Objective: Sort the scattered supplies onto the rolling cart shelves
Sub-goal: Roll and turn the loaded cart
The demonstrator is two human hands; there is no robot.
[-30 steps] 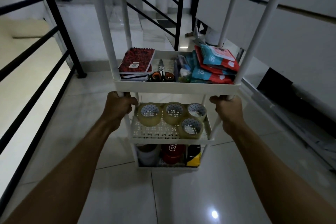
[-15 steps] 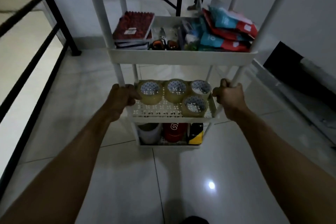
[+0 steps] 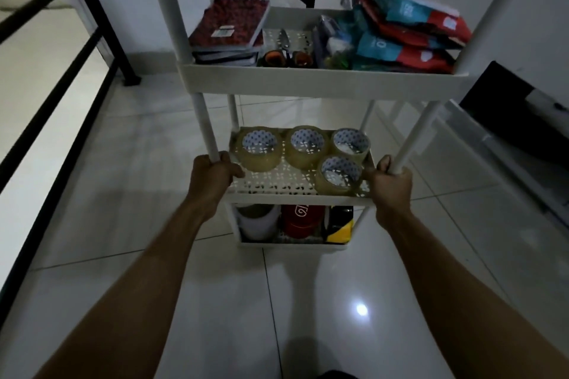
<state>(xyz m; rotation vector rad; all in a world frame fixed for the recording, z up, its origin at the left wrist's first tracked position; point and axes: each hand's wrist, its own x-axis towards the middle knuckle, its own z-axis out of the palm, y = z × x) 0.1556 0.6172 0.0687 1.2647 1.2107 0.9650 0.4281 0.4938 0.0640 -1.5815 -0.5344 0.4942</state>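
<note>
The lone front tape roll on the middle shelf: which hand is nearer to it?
Right. The right hand grips the near-right post right beside the front tape roll. The left hand grips the near-left post, across the shelf from it.

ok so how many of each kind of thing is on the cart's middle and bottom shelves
clear tape rolls, middle shelf: 4
white roll, bottom shelf: 1
red roll, bottom shelf: 1
black and yellow roll, bottom shelf: 1
total: 7
</note>
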